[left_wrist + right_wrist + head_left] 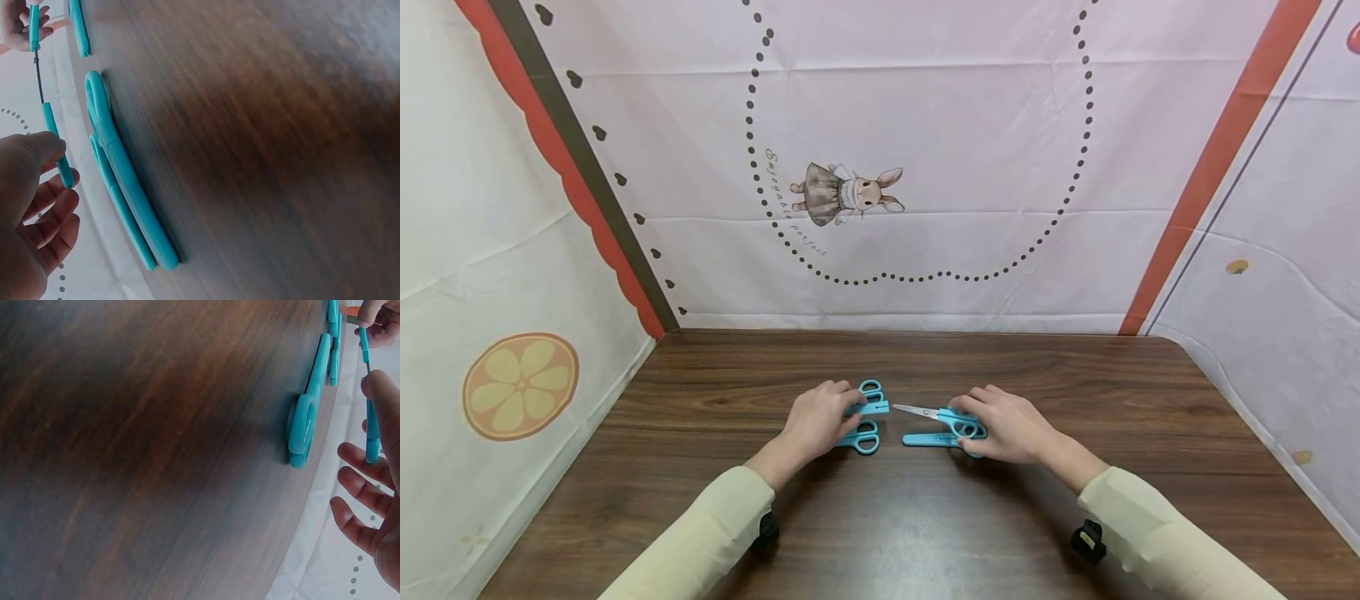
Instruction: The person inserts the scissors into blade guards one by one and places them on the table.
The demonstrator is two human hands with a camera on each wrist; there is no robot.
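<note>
My left hand (815, 418) pinches a light-blue blade cover (874, 407) between thumb and finger, raised above the table. Opposite it, my right hand (1011, 427) grips a pair of scissors (958, 422) by the light-blue handles. Their bare metal blades point left at the cover's end; whether the tip touches it, I cannot tell. Under the left hand lie two more scissors side by side, one nearer (868, 438) and one farther (871, 387), partly hidden in the head view. Below the right hand lies another covered pair of scissors (927, 439), its handles partly hidden.
A brown wood-grain table (895, 525) spreads under both hands. Printed white cloth (970, 192) hangs behind the table's far edge and along both sides. A dark strap device (1087, 540) sits at the right wrist.
</note>
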